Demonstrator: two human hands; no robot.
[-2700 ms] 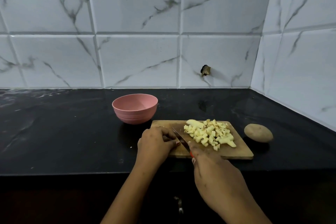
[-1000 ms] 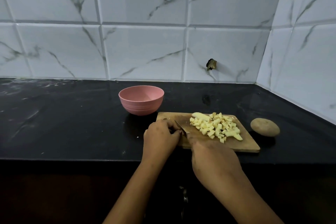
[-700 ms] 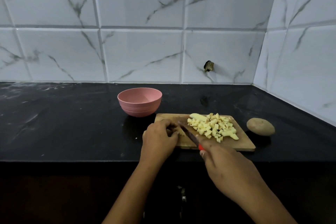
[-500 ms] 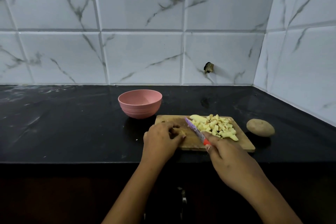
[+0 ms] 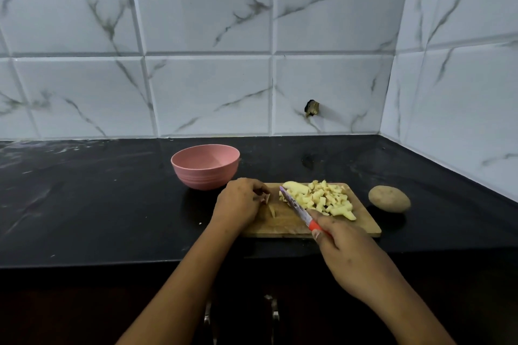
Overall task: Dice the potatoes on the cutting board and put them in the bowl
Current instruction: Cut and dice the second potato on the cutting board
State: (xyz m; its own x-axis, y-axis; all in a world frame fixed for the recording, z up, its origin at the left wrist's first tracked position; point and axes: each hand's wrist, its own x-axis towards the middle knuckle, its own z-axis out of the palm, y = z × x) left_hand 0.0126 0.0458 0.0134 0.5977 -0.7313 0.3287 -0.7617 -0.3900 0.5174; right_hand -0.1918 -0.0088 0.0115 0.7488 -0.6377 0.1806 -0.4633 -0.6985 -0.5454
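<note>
**Q:** What is held at the cutting board (image 5: 280, 225)?

**A:** A small potato piece (image 5: 265, 197) is pinched in the curled fingers of the left hand (image 5: 238, 203), apparently steadied for cutting. The knife (image 5: 298, 209) is gripped by the right hand (image 5: 344, 246), its blade laid against the diced pile (image 5: 322, 199).

**Q:** And the bowl (image 5: 206, 173)?

**A:** It is set just behind the board, within easy reach, with nothing seen inside. A whole potato (image 5: 389, 199) is set beside the board.
</note>
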